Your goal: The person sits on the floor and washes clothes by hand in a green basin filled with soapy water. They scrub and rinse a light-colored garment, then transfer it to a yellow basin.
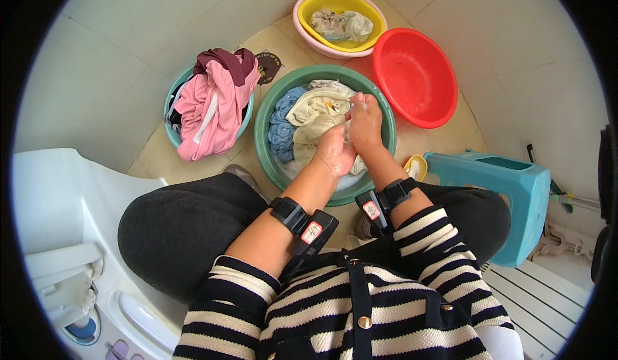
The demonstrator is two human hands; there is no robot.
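My left hand [335, 151] and my right hand [366, 123] come together over a green basin [262, 142]. Both look wet, with suds on the skin. The fingers are closed against each other; whatever lies between them is hidden. Under and beside them is a cream-coloured garment [310, 111] with a small orange patch, bunched up in soapy water [347, 181]. A crumpled blue garment [281, 128] fills the basin's left side. My right hand is toward the basin's right rim, my left a little nearer to me.
A blue tub [172, 133] at the left overflows with pink clothing [215, 105]. Beyond stand a yellow basin [309, 4] with wet cloth inside a pink one [299, 22], and a red basin [415, 80]. A blue stool [515, 196] is right, a white fixture [71, 192] left.
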